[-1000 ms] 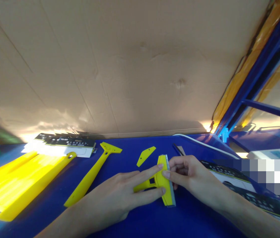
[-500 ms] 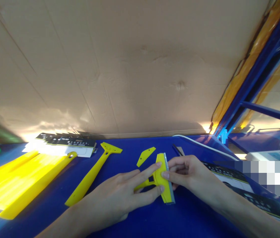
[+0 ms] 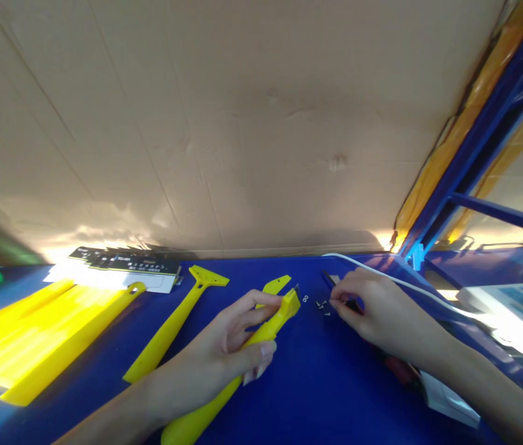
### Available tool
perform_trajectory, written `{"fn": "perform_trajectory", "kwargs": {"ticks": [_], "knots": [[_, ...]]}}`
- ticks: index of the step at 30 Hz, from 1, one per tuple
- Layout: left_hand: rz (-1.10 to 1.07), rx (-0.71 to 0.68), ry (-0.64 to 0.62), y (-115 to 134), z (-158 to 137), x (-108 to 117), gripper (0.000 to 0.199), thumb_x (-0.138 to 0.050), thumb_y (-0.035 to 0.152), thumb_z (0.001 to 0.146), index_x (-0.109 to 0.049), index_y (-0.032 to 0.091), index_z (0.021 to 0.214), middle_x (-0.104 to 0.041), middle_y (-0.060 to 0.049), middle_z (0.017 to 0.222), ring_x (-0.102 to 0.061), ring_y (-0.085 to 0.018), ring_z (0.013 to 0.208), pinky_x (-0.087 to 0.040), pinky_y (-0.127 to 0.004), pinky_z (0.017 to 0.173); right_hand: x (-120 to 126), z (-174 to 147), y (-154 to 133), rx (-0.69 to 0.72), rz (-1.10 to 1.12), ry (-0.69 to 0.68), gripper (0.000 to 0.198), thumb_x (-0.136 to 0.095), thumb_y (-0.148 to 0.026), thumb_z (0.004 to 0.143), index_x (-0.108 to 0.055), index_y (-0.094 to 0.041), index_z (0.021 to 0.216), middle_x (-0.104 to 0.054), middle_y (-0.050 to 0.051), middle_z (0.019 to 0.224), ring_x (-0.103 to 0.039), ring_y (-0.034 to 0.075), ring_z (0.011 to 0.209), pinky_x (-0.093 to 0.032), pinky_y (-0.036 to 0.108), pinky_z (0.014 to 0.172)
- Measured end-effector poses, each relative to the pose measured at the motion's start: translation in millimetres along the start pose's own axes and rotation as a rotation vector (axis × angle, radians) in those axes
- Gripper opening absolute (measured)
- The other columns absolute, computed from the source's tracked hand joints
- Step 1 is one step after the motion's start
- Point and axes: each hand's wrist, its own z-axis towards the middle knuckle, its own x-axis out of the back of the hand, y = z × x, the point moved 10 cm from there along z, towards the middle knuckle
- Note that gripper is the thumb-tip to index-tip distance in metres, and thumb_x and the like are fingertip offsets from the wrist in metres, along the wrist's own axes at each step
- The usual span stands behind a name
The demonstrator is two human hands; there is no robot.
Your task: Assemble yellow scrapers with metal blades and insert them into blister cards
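My left hand [image 3: 231, 346] is closed round the neck of a yellow scraper [image 3: 210, 405], turned on edge with its handle toward me and its metal blade edge showing at the far tip. My right hand [image 3: 373, 303] is bent down at the table, thumb and fingertips pinched together just right of several small screws [image 3: 321, 305]. Whatever lies in that pinch is too small to make out. Two little rings [image 3: 305, 298] sit left of the screws. A loose yellow cover plate [image 3: 276, 285] lies beyond my left hand, partly covered by it.
Another yellow scraper [image 3: 164, 337] lies to the left, beside a pile of yellow handles [image 3: 64, 346] and black-and-white cards [image 3: 150, 272]. Under my right forearm is a dark red and black object [image 3: 403, 371]. A white cable [image 3: 395, 281] crosses behind. Cardboard [image 3: 261, 136] walls the back.
My left hand has turned the scraper from flat onto its edge. My right hand has left the blade and moved right to the screws, which are now in sight.
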Motion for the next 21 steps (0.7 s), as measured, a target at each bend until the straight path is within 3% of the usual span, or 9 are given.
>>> {"fn": "perform_trajectory", "kwargs": {"ticks": [2,7,14,19,21], "knots": [[-0.282,0.004,-0.073,-7,2,-6,0.040,-0.076,0.028,0.089,-0.054,0.028,0.123,-0.059,0.003,0.079,-0.046,-0.005,0.052,-0.034,-0.018,0.051,-11,-3,-4,0.045,-0.033,-0.062,0.015,-0.065,-0.014,0.084,-0.079,-0.019,0.084,-0.074,0.011,0.087,-0.066,0.028,0.086,-0.052,0.040,0.076],[-0.574,0.075,-0.099,-32,3,-4,0.050,-0.080,0.021,0.086,-0.056,0.029,0.129,-0.056,0.004,0.074,-0.041,-0.003,0.051,-0.028,-0.017,0.049,-21,-5,-15,0.125,-0.039,-0.144,0.017,-0.064,-0.010,0.087,-0.078,-0.019,0.086,-0.077,0.009,0.090,-0.064,0.028,0.090,-0.050,0.043,0.083],[-0.663,0.075,-0.046,-34,5,-1,0.048,-0.083,0.018,0.082,-0.059,0.027,0.122,-0.056,0.005,0.070,-0.046,-0.003,0.055,-0.027,-0.014,0.050,-29,-8,-16,0.152,-0.006,-0.208,0.019,-0.058,-0.010,0.096,-0.071,-0.019,0.084,-0.074,0.008,0.090,-0.065,0.027,0.093,-0.046,0.047,0.095],[-0.625,0.077,-0.079,-31,4,-8,0.048,-0.082,0.021,0.086,-0.053,0.027,0.123,-0.060,0.004,0.069,-0.046,-0.003,0.052,-0.028,-0.015,0.051,-23,-9,-35,0.163,0.133,-0.106,0.016,-0.056,-0.012,0.100,-0.068,-0.019,0.092,-0.074,0.005,0.094,-0.065,0.024,0.093,-0.039,0.049,0.107],[-0.607,0.077,-0.092,-31,4,-10,0.048,-0.081,0.022,0.087,-0.051,0.026,0.125,-0.060,0.004,0.069,-0.045,-0.003,0.052,-0.028,-0.015,0.051,-20,-9,-47,0.170,0.182,-0.072,0.017,-0.055,-0.012,0.101,-0.068,-0.020,0.094,-0.074,0.004,0.092,-0.064,0.023,0.092,-0.043,0.046,0.102]]}}
